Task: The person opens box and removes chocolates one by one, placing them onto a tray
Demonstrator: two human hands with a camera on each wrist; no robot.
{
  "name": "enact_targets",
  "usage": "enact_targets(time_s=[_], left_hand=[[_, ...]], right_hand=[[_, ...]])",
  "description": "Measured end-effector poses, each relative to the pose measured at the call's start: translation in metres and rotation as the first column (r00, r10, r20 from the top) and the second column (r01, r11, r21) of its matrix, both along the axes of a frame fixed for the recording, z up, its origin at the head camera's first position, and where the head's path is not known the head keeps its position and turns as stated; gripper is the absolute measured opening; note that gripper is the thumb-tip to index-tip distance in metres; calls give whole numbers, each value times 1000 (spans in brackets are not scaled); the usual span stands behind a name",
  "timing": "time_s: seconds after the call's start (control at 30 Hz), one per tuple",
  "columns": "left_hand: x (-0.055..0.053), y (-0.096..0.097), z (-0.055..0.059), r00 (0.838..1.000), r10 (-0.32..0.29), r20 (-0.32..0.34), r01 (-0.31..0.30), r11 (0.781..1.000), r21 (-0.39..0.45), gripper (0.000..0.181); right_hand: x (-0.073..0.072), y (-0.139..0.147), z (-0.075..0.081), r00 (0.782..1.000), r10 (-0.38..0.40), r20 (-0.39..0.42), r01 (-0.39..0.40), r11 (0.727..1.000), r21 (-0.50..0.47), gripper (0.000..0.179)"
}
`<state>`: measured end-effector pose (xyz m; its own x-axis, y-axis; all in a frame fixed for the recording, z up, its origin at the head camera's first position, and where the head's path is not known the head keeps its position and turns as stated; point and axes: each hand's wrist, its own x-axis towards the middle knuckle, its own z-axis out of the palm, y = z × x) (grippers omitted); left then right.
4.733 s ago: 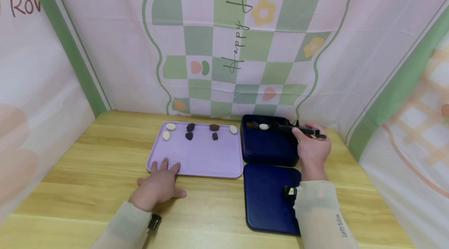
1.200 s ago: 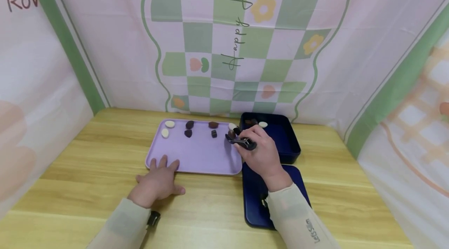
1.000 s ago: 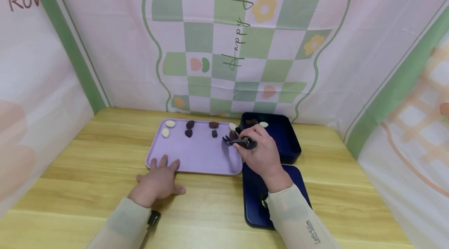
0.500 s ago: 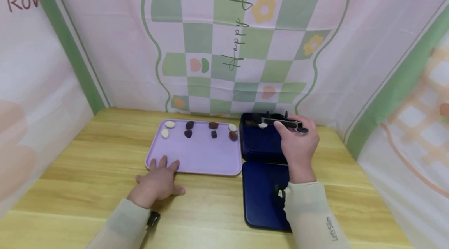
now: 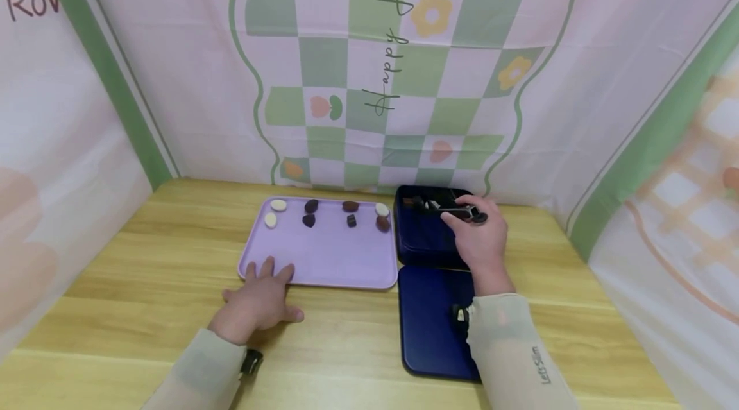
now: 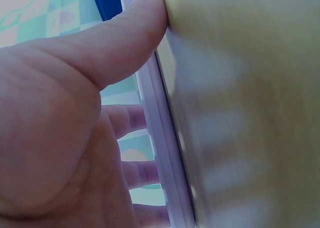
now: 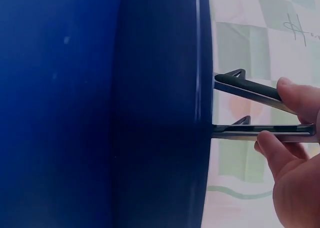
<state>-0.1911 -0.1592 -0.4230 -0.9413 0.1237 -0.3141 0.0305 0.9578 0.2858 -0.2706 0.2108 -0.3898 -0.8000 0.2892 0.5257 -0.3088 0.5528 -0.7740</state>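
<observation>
My right hand [image 5: 484, 237] grips a pair of black tongs [image 5: 460, 210] over the deep navy box [image 5: 427, 244]. The tong tips reach down at a white oval piece [image 5: 432, 205] lying near brown pieces [image 5: 408, 202] at the box's back left. In the right wrist view, the box wall hides the tips of the tongs [image 7: 252, 90], whose two arms stand apart. My left hand [image 5: 260, 302] is spread, fingertips on the near left rim of the lilac tray [image 5: 329, 262]. Along the tray's back lie chocolate-like pieces in pairs, including a white oval [image 5: 382, 210] above a brown one [image 5: 383, 224].
A flat navy lid [image 5: 433, 333] lies in front of the box, partly under my right forearm. Tray and box stand side by side on the wooden table [image 5: 340, 346], close to the patterned cloth [image 5: 375, 63] hanging behind.
The tongs moved from the box to the tray's right side, where a brown piece now lies below the white oval. They then returned to the box and lowered. My left hand stayed put.
</observation>
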Motion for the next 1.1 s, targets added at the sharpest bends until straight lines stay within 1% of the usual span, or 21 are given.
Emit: enact_targets(time_s=[0.17, 0.33, 0.53, 0.6, 0.7, 0.77, 0.9, 1.0, 1.1], left_hand=[[0, -1, -1, 1000, 2, 0, -2, 1000, 4, 94], [0, 0, -1, 1000, 2, 1, -2, 1000, 4, 94], [0, 0, 0, 1000, 1, 3, -1, 1000, 4, 94], [0, 0, 0, 1000, 3, 3, -3, 1000, 3, 94], [0, 0, 0, 1000, 4, 4, -4, 1000, 3, 94], [0, 0, 0, 1000, 5, 3, -5, 1000, 4, 94], [0, 0, 1, 1000, 1, 1, -1, 1000, 4, 94], [0, 0, 2, 1000, -2, 1, 2, 1000, 3, 94], [1, 0, 2, 1000, -1, 3, 1, 1000, 3, 94]], right_hand=[[-2, -2, -5, 999, 36, 4, -36, 999, 11, 33], [-3, -2, -8, 998, 56, -19, -56, 998, 20, 33], [-5, -2, -9, 999, 48, -11, -48, 997, 57, 33], [-4, -2, -7, 999, 45, -1, -45, 998, 47, 32], [-1, -3, -1, 999, 24, 39, -25, 999, 23, 31], [3, -3, 5, 996, 15, 83, -15, 1000, -1, 31], [12, -3, 21, 979, -17, 203, 20, 1000, -12, 32], [19, -3, 35, 961, -67, 267, 59, 997, 41, 33], [24, -3, 44, 949, -106, 298, 81, 992, 94, 32]])
